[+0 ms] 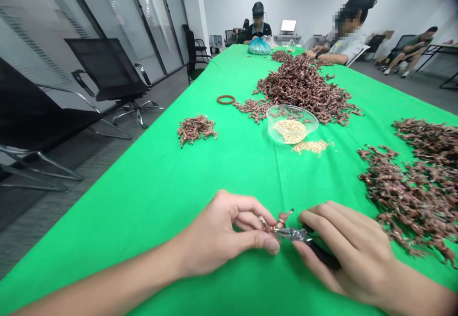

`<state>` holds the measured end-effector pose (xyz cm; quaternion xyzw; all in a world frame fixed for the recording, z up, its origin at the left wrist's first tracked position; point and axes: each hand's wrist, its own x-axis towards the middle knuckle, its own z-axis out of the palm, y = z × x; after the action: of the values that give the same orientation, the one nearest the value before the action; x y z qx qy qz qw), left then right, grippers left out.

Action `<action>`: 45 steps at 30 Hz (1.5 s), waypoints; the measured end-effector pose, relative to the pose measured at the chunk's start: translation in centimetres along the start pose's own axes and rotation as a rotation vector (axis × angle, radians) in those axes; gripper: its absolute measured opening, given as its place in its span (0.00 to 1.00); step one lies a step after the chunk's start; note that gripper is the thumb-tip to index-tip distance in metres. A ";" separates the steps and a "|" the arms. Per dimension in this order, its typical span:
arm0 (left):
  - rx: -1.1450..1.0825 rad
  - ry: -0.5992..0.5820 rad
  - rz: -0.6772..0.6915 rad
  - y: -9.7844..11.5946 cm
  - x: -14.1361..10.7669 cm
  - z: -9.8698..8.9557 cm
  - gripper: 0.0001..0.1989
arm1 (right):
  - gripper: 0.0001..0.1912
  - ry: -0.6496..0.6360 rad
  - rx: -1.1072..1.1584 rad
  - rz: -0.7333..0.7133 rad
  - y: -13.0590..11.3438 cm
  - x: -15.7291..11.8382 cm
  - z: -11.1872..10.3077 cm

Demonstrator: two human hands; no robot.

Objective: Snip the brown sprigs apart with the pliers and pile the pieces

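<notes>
Pliers (295,234) with black handles lie in the grip of the right hand (352,247), its fingers over the far handle and its thumb against the near side. Their metal nose points left and touches a small copper-coloured figurine (282,218), which the left hand (229,232) holds in a pinching grip between thumb and fingers. Both hands are close together above the near part of the table (143,201), which is covered in bright green cloth. Beyond the left hand sits a small pile (196,129) of similar copper-coloured pieces, and farther off, to its right, a brown ring (225,99) lies flat. A clear round tub (312,129) holds tiny golden bits (290,130), with loose grains (315,147) scattered on the cloth just beside it. Right behind the tub rises a large heap (304,87) of figurines, and a broad spread (411,187) of more lies along the right side, beyond the right hand. Near the far end stands a blue translucent bag (259,46), its contents unclear, with a person in a dark cap (258,27) behind it. Another person in a light shirt (348,39) sits at the right edge, arms on the table near the heap. Black chairs (110,68) stand on the left.
</notes>
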<state>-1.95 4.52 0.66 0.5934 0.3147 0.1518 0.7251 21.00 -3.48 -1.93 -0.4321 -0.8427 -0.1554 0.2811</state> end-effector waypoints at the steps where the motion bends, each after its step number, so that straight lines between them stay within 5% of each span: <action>1: 0.005 -0.007 0.003 0.1 0.0 0.0 0.10 | 0.12 0.000 -0.006 -0.005 0.0 0.0 0.0; 25: 0.056 0.112 0.075 -0.5 -0.4 0.7 0.09 | 0.11 0.051 -0.050 0.071 -1.6 -0.2 -0.2; 37: 0.081 0.217 0.126 0.0 0.2 0.3 0.08 | 0.04 -0.009 0.403 0.504 -0.9 0.1 -0.6; 45: 0.086 0.193 0.140 0.0 0.3 -0.1 0.12 | 0.05 -0.019 0.443 0.544 -0.9 -0.1 -0.6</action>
<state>-1.79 4.72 0.60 0.6269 0.3472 0.2448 0.6531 20.48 -4.33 -1.54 -0.5708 -0.7124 0.1160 0.3913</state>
